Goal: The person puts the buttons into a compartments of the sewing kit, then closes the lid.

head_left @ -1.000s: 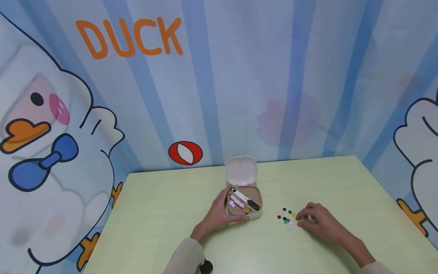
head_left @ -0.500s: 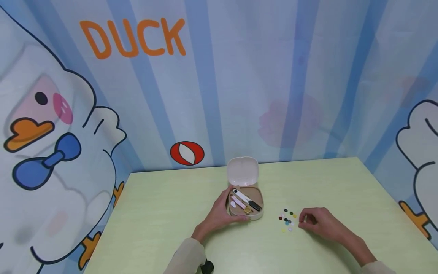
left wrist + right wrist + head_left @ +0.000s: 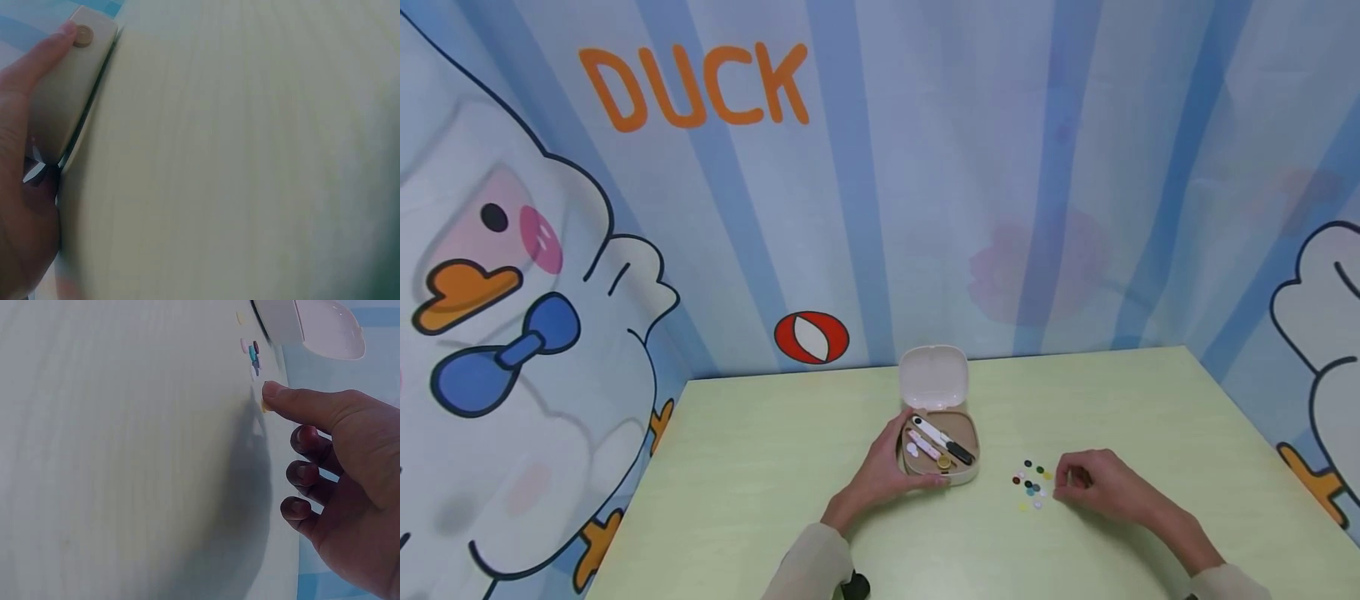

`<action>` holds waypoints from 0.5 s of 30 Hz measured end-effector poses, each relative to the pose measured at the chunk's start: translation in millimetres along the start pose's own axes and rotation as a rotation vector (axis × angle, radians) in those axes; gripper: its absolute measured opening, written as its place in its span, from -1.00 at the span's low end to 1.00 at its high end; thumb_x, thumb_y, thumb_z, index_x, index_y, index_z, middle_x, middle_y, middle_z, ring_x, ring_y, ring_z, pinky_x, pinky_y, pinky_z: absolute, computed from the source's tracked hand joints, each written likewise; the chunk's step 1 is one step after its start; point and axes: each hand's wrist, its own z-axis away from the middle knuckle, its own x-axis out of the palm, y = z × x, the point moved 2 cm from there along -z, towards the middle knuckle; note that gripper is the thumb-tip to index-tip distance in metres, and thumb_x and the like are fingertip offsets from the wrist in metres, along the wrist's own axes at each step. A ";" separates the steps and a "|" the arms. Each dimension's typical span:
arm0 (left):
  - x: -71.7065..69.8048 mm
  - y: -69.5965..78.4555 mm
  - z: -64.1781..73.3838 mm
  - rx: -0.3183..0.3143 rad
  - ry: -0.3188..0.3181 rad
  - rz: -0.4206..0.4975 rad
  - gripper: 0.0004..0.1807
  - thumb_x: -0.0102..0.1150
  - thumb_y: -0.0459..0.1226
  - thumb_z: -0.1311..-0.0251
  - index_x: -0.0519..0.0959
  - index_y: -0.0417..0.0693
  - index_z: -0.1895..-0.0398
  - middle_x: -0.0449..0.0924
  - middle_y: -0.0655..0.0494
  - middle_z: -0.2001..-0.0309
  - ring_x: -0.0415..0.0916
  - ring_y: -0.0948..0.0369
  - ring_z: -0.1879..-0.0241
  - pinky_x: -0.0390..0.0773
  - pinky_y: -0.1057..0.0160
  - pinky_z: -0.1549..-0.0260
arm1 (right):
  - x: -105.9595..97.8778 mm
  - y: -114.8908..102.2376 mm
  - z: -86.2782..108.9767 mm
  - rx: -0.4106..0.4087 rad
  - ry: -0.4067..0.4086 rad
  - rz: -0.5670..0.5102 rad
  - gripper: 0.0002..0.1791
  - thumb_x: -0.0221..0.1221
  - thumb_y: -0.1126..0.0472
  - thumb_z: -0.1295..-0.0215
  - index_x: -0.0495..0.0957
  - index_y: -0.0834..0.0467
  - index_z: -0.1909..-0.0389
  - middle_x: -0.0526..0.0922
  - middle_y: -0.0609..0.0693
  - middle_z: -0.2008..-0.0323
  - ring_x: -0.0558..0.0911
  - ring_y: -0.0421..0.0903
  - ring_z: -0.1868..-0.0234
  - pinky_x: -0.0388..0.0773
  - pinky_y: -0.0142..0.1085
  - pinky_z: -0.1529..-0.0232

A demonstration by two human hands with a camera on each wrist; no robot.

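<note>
The left hand (image 3: 883, 467) grips a white hinged case (image 3: 962, 477), fingers along its left side and thumb across the front, the thumb tip at a round tan catch (image 3: 84, 37) in the left wrist view. The case sits near the worktop (image 3: 760, 500)'s back edge, its lid (image 3: 934, 377) tipped up so that it overlaps that edge in the head view. Inside the tan tray lie a white-and-black stick (image 3: 940, 437), a lilac tool (image 3: 923, 443) and a gold round piece (image 3: 943, 462).

To the right of the case, with a narrow strip of worktop between, small coloured discs (image 3: 1028, 483) lie in a loose cluster. The right hand (image 3: 1105, 483) is just beside their right side, its grip narrow, thumb tip close to the index finger. A yellow disc (image 3: 265, 407) shows at the thumb tip; whether it is pinched or lies behind, I cannot tell. Broad room extends from this hand to the slanting right edge, and from the left forearm to the left edge.
</note>
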 end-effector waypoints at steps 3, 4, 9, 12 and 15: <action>-0.5 1.1 1.0 0.000 0.004 -0.001 0.33 0.66 0.09 0.07 -0.03 0.13 -0.70 0.14 0.06 -0.59 0.11 0.02 -0.55 0.21 -0.16 -0.47 | -1.5 -1.2 -5.3 -0.011 0.003 0.016 -0.86 0.41 0.24 -0.32 0.64 -0.01 0.36 0.43 -0.27 0.58 0.37 -0.36 0.53 0.36 -0.40 0.52; -0.7 1.4 1.2 0.000 0.005 -0.002 0.33 0.66 0.09 0.06 -0.03 0.12 -0.70 0.14 0.05 -0.59 0.11 0.02 -0.55 0.21 -0.17 -0.46 | -2.1 -1.6 -7.4 -0.016 0.005 0.022 -0.86 0.41 0.25 -0.31 0.64 -0.01 0.36 0.43 -0.27 0.58 0.36 -0.36 0.53 0.36 -0.40 0.52; -1.4 1.4 1.8 -0.005 0.003 -0.002 0.33 0.66 0.09 0.06 -0.02 0.11 -0.69 0.14 0.04 -0.60 0.10 0.02 -0.56 0.20 -0.16 -0.47 | -3.7 -6.9 -18.7 -0.023 -0.002 0.032 -0.88 0.41 0.23 -0.33 0.66 -0.01 0.33 0.43 -0.27 0.58 0.37 -0.35 0.54 0.37 -0.40 0.52; -0.8 -0.1 1.2 -0.004 0.000 -0.005 0.33 0.66 0.10 0.06 -0.03 0.11 -0.70 0.13 0.04 -0.60 0.10 0.02 -0.56 0.21 -0.16 -0.47 | -3.6 -11.3 -26.7 -0.024 -0.006 0.031 -0.87 0.41 0.22 -0.33 0.65 -0.03 0.34 0.42 -0.27 0.58 0.36 -0.34 0.55 0.36 -0.41 0.53; -0.5 -0.2 0.8 -0.006 -0.001 -0.004 0.34 0.66 0.11 0.07 -0.03 0.12 -0.70 0.13 0.05 -0.60 0.09 0.03 -0.56 0.20 -0.15 -0.47 | -2.3 -16.1 -35.7 -0.024 -0.011 0.021 -0.87 0.41 0.22 -0.33 0.65 -0.04 0.35 0.41 -0.26 0.60 0.35 -0.34 0.56 0.34 -0.41 0.54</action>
